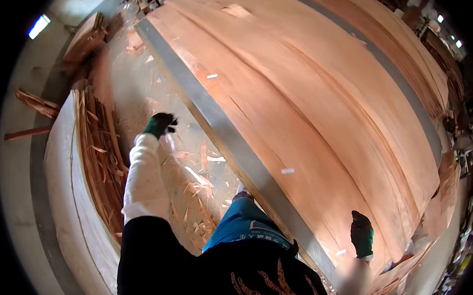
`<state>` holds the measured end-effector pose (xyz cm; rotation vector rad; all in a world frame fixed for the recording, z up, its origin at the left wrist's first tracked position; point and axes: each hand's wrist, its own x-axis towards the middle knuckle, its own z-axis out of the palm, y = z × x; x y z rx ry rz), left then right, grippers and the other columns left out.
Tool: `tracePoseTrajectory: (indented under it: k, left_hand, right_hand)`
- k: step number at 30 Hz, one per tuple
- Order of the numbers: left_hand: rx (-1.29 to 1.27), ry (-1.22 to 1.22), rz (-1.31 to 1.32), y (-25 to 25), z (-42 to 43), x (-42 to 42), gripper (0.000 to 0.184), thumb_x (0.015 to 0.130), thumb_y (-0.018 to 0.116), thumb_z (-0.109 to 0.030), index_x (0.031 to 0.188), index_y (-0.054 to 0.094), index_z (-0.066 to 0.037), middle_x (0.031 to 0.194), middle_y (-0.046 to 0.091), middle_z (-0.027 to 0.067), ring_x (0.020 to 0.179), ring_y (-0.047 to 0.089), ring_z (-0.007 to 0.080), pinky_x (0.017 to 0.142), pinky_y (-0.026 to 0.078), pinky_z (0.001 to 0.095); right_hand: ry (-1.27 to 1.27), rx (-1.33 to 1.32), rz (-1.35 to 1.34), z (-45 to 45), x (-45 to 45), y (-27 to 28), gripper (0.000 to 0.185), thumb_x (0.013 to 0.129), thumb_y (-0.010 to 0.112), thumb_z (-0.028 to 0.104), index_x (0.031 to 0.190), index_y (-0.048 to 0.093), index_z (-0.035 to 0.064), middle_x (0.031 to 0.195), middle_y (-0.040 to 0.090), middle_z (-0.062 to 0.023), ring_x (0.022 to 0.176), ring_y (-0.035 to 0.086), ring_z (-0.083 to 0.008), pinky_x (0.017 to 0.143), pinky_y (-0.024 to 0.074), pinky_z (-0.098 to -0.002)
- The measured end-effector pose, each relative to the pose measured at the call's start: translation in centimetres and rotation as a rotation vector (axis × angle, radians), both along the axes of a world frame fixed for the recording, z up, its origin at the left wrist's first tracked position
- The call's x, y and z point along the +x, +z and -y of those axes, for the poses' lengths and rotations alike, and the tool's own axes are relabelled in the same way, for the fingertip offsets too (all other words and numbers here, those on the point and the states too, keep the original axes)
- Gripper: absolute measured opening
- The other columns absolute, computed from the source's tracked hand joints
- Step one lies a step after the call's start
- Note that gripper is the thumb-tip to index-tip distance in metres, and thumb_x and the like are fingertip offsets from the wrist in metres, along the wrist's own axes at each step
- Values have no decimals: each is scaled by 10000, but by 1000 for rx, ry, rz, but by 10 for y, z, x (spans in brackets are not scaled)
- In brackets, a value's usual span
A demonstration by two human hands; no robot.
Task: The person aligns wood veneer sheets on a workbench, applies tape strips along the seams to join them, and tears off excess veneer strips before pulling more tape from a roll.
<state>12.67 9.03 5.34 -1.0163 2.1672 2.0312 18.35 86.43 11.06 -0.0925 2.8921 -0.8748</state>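
Note:
My left hand (pixel 162 124), in a dark green glove, is over the littered floor to the left of the table. Its fingers are curled, and a blurred pale strip shows just below them; what they hold is too unclear to name. My right hand (pixel 362 234), gloved in the same colour, is over the lower right of a large reddish-brown wood veneer sheet (pixel 298 118). Its fingers look stretched and close together, with nothing visible in them. Small white pieces (pixel 212 76) lie on the sheet, which has long creases and splits.
A grey table edge (pixel 214 111) runs diagonally beside my body. Torn veneer scraps (pixel 198 186) cover the floor. Stacked veneer (pixel 102 158) stands at the left, and another veneer stack (pixel 396 51) lies at the upper right beyond a grey strip.

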Motion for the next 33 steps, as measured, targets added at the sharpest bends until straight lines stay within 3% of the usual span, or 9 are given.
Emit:
tracePoseTrajectory:
  k: [5,8,18,22,24,25,26,30,33]
  left_hand:
    - [-18,-223,331,-27,27,-95,417,928,555,-465,982,652,-62,871,713,52,584,651,178,482,492,307]
    - [-272,-338,544,-40,34,-109,611,847,548,-656,830,679,-60,728,678,46,509,612,162,488,491,292]
    - [-458,-420,697,-80,47,-114,758,835,446,-744,663,689,-46,631,675,105,534,646,199,536,519,344]
    - [-230,-285,638,-104,59,-109,659,847,553,-651,837,679,-4,701,658,101,550,634,237,504,499,362]
    - [-419,-449,706,-143,91,-107,613,862,558,-624,945,682,-30,823,652,87,763,662,213,572,498,356]
    - [-412,-463,700,-142,97,-108,687,828,566,-645,953,692,19,889,702,201,879,687,286,794,508,368]
    - [-470,-473,676,-143,101,-107,737,788,607,-647,1039,632,46,981,668,220,967,645,297,851,482,368]
    - [-644,-470,592,-133,106,-105,1140,643,728,-677,1374,356,115,1330,493,301,1278,467,358,1047,387,374]
    - [-715,-499,648,-111,92,-116,1050,689,699,-650,1380,381,73,1330,492,303,1282,458,378,1050,386,390]
  right_hand:
    - [26,-47,62,74,-74,8,235,889,575,45,1105,667,41,1065,694,-113,997,661,-223,896,523,-325]
    - [33,17,57,98,-108,11,239,877,589,17,1102,670,28,1065,696,-108,1006,655,-208,914,517,-313]
    - [153,12,-139,182,-260,11,320,872,558,62,1184,625,57,1166,639,-132,1087,596,-281,958,466,-374]
    - [199,425,-180,202,-307,-6,639,805,669,336,1363,467,98,1385,483,-147,1273,447,-312,1021,395,-441]
    - [129,504,-66,216,-325,-7,844,740,703,487,1422,384,107,1451,409,-152,1327,389,-310,1023,385,-462]
    - [99,524,-11,219,-333,-10,922,706,712,546,1436,358,108,1466,387,-152,1342,370,-309,1023,381,-467]
    - [83,530,-23,219,-339,-12,970,678,720,581,1434,354,95,1465,385,-159,1337,378,-310,1026,376,-460]
    - [46,516,-81,221,-348,-34,946,685,717,586,1409,380,79,1453,398,-150,1333,382,-307,1019,376,-459]
    - [50,484,-131,220,-340,-50,896,716,703,564,1403,388,82,1445,408,-142,1327,385,-305,1026,363,-456]
